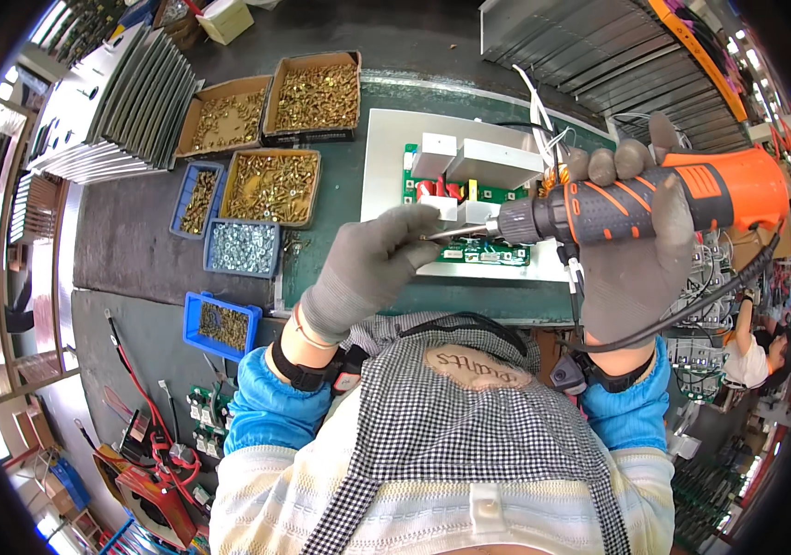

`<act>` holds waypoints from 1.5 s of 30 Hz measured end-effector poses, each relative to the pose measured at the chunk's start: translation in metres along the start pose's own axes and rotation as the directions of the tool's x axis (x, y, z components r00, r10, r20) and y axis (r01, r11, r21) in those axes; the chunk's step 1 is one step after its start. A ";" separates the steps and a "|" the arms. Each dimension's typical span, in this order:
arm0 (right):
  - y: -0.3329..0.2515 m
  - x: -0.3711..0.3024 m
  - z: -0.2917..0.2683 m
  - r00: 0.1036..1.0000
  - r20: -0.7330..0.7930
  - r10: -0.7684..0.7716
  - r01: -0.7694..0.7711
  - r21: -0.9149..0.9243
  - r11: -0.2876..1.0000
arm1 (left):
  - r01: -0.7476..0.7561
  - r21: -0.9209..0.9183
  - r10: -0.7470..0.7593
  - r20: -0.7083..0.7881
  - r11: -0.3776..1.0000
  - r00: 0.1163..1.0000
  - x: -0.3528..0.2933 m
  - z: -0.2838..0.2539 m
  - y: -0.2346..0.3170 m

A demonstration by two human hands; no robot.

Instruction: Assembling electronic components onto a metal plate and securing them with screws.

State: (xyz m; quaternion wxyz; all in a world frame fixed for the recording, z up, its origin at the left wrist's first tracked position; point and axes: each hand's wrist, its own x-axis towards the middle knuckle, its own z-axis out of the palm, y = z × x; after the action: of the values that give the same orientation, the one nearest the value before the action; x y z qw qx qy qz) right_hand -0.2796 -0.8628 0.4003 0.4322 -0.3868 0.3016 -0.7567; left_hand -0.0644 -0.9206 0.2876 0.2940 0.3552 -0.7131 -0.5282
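Observation:
My right hand is wrapped round an orange and black electric screwdriver, held level with its bit pointing left. At the tip of the bit, the gloved thumb and fingers of my left hand are pinched together. Between them is what looks like a small brass-coloured screw, mostly hidden. Behind and below the bit lies a green circuit board with white blocks and red parts, set on a light metal plate. The screwdriver and my right hand cover the board's right side.
Cardboard boxes of brass-coloured screws and blue trays of small hardware stand to the left. Stacked metal plates rise at the far left. A black cord trails from the screwdriver past my right wrist. Another person is at far right.

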 end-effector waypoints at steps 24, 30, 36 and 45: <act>0.067 -0.020 -0.003 0.886 0.424 0.188 -0.062 -0.294 0.954 | 0.279 -0.058 -0.284 -0.109 0.958 0.953 -0.039 -0.024 -0.082; 0.071 -0.008 -0.002 0.772 0.575 0.271 -0.032 -0.391 0.920 | 0.219 -0.100 -0.231 -0.124 0.970 0.965 -0.038 -0.022 -0.088; 0.080 -0.002 0.007 0.769 0.574 0.281 -0.077 -0.353 0.932 | 0.197 0.059 -0.177 -0.250 0.979 0.952 -0.041 -0.054 -0.090; 0.056 0.002 0.013 0.761 0.504 0.408 -0.111 -0.519 0.848 | 0.423 0.117 -0.264 -0.626 0.899 0.734 -0.047 -0.182 -0.102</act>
State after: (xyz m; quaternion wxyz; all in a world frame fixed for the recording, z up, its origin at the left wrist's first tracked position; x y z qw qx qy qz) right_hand -0.2458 -0.8912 0.3632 0.5040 -0.6484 0.3719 -0.4328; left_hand 0.1272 -1.0008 0.2360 0.3516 0.6633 -0.5664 -0.3399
